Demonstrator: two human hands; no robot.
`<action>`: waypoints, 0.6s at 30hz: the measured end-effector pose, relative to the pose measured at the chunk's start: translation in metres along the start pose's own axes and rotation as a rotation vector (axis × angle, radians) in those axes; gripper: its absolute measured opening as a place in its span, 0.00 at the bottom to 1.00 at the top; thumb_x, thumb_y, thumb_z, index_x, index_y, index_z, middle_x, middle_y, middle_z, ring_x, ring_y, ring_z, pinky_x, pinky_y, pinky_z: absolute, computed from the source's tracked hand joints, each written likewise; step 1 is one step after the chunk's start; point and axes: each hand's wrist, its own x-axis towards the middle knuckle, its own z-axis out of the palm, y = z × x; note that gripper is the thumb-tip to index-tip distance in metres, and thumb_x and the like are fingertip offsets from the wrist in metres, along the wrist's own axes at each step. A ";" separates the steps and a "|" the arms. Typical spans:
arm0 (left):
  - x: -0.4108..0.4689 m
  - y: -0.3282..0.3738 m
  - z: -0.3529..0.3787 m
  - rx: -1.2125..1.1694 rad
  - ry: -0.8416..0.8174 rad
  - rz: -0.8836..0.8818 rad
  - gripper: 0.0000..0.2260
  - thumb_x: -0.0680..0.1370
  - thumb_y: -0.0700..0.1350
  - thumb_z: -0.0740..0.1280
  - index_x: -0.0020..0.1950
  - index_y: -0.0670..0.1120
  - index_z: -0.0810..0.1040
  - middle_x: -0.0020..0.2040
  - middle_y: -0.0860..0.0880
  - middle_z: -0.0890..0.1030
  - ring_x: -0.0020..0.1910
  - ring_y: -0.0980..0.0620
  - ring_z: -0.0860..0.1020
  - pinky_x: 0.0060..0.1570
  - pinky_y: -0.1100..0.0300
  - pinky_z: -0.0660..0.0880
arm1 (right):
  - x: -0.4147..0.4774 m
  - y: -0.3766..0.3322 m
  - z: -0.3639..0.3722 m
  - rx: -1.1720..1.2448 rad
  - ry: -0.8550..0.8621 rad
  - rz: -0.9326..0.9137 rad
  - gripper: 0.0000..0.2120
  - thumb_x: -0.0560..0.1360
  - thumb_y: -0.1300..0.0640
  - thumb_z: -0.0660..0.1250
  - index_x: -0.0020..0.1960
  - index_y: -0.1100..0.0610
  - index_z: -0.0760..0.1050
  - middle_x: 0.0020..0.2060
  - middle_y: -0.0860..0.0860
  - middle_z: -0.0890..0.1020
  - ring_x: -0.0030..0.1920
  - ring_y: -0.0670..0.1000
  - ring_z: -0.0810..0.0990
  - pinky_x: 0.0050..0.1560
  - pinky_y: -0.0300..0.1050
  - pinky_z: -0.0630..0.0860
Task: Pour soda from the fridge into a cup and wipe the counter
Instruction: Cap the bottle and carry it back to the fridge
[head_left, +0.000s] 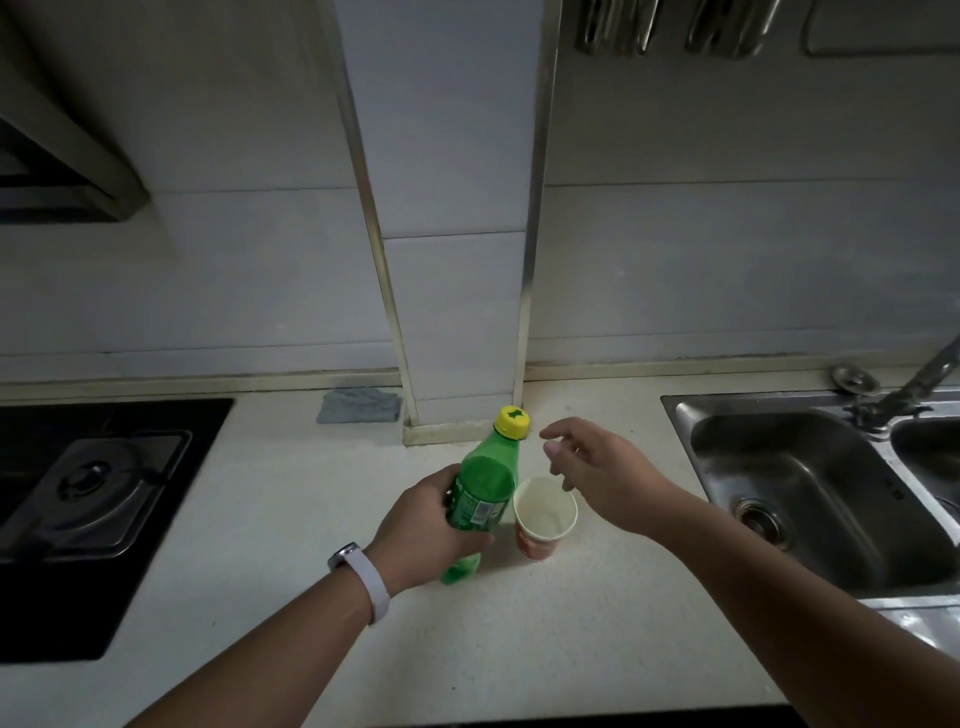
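we had the soda bottle (480, 486) out on the bench (519, 623), our left hand (431, 525) in a closed grip round it, yellow cap (512, 421) on. our right hand (597, 473) hovered spread near the cap. the cup (544, 517) beside it looked empty; pouring and wiping with the cloth (359, 405) remained.

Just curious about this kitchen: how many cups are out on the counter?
1. A single paper cup stands open on the counter, just right of the green bottle the left hand holds. None seem hidden.
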 end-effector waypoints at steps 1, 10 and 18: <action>0.000 0.006 -0.002 -0.012 0.013 0.012 0.25 0.64 0.48 0.79 0.53 0.68 0.72 0.48 0.63 0.81 0.46 0.66 0.79 0.46 0.65 0.77 | 0.000 0.003 0.001 0.030 0.000 0.013 0.10 0.81 0.48 0.60 0.60 0.47 0.74 0.43 0.47 0.81 0.42 0.46 0.81 0.45 0.45 0.79; 0.006 0.067 -0.007 -0.200 0.167 0.041 0.30 0.57 0.54 0.79 0.58 0.59 0.77 0.52 0.56 0.84 0.52 0.56 0.81 0.53 0.50 0.80 | 0.007 0.019 -0.007 0.440 -0.074 0.120 0.11 0.82 0.48 0.59 0.54 0.53 0.77 0.49 0.53 0.83 0.47 0.52 0.83 0.46 0.48 0.81; 0.003 0.114 0.005 -0.320 0.338 -0.010 0.24 0.62 0.43 0.80 0.55 0.53 0.79 0.50 0.52 0.85 0.50 0.53 0.82 0.53 0.50 0.80 | 0.016 0.032 -0.016 0.715 -0.381 0.222 0.25 0.77 0.36 0.60 0.64 0.53 0.74 0.58 0.54 0.81 0.59 0.55 0.80 0.60 0.57 0.78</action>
